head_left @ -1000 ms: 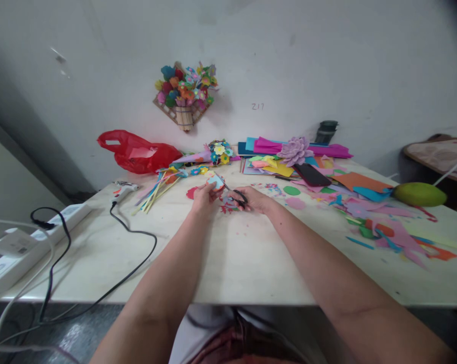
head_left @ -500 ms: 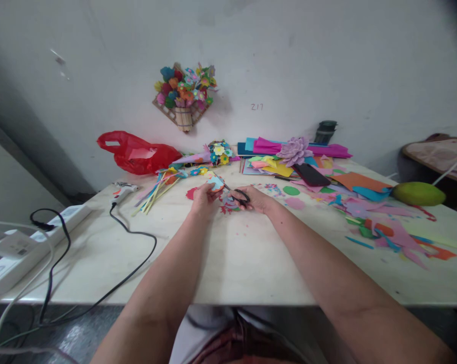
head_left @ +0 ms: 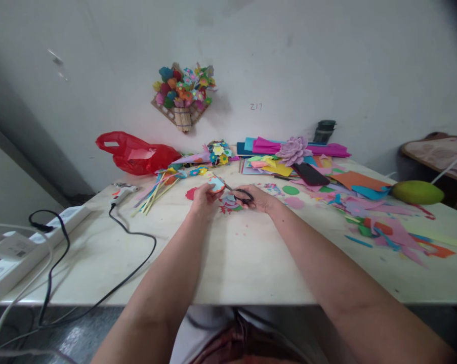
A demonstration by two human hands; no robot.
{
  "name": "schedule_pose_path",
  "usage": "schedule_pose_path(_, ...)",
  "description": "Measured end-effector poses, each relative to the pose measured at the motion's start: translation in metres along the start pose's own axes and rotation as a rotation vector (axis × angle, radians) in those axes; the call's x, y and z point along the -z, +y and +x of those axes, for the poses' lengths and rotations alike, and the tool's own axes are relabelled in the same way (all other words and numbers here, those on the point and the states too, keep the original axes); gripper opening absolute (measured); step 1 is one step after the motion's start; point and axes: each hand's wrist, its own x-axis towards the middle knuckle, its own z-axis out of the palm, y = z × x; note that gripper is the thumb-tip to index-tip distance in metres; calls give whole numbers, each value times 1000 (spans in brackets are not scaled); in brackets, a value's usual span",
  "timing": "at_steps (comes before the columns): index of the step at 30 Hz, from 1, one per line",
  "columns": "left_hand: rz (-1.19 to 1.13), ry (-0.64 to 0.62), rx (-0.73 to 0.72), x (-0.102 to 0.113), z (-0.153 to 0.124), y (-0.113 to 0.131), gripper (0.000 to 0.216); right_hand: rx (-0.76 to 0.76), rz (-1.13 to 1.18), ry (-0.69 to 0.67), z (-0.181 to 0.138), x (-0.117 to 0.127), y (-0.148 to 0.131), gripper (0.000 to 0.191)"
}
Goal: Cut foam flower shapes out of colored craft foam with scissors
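Pale worktable [head_left: 220, 253], far middle: left hand [head_left: 202, 196] pinching small paper flower piece [head_left: 215, 184]; right hand [head_left: 259, 199] closed around black-handled scissors [head_left: 240, 194], blades at the paper. Rotate paper, not scissors; keep fingertips clear of blades; take short snips.

The scissors [head_left: 240, 195] show only black handles and a thin blade; the right hand [head_left: 259, 198] covers the rest. Left of them, the small paper piece [head_left: 216, 184] is too tiny to make out. The power strip [head_left: 8, 255] runs off the picture's left edge.
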Motion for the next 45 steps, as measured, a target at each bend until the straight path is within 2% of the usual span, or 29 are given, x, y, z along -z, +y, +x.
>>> schedule_pose_path(17,65,-35,1,-2,-4,2,22,8,69,86,-4,-7,-7,15)
schedule_pose_path(26,157,-72,-81,1,-1,-3,18,16,62,121,1,-6,-2,18)
schedule_pose_path(45,338,117,-367,-10,-2,-14,13,70,126,195,7,-20,0,24)
